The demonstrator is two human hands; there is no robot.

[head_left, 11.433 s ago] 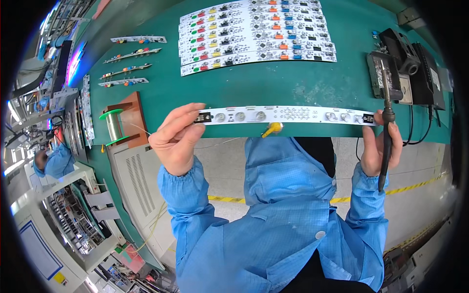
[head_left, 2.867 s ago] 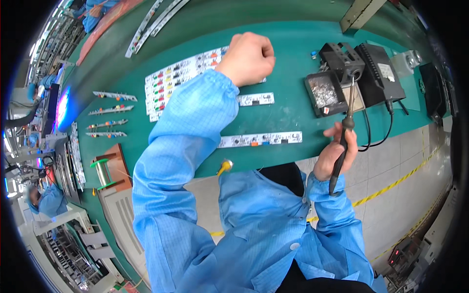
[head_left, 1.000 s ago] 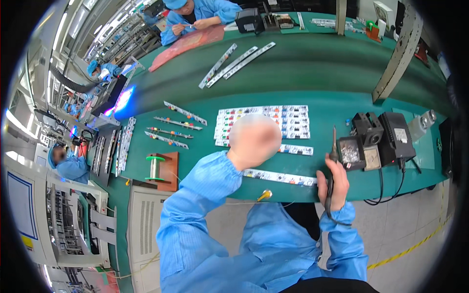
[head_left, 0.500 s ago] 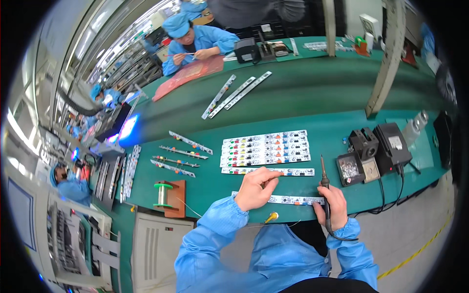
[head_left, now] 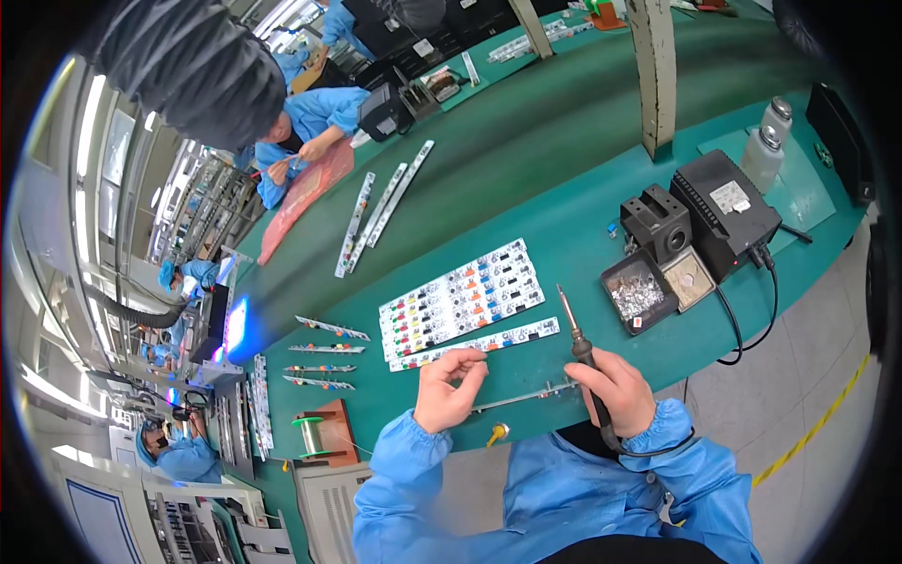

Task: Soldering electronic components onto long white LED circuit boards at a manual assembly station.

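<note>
My right hand is closed around a soldering iron, whose bare metal tip points up and away. Its fingertips meet the right end of a narrow circuit board strip, seen nearly edge-on along the bench's front. Beside that strip's left end is my left hand, fingers curled and thumb against the index finger; whatever they pinch, if anything, is hidden. Just beyond it lies another circuit board strip with coloured parts. A block of several similar strips lies side by side behind.
A soldering station, iron holder and tray of metal bits stand right. A solder spool sits left on a brown stand, below several loose strips. A co-worker sits across the bench.
The view has turned and shifted. The strip at the front edge, earlier lying face up, now shows nearly edge-on. My left hand has drawn back from over the strips, fingers more curled.
</note>
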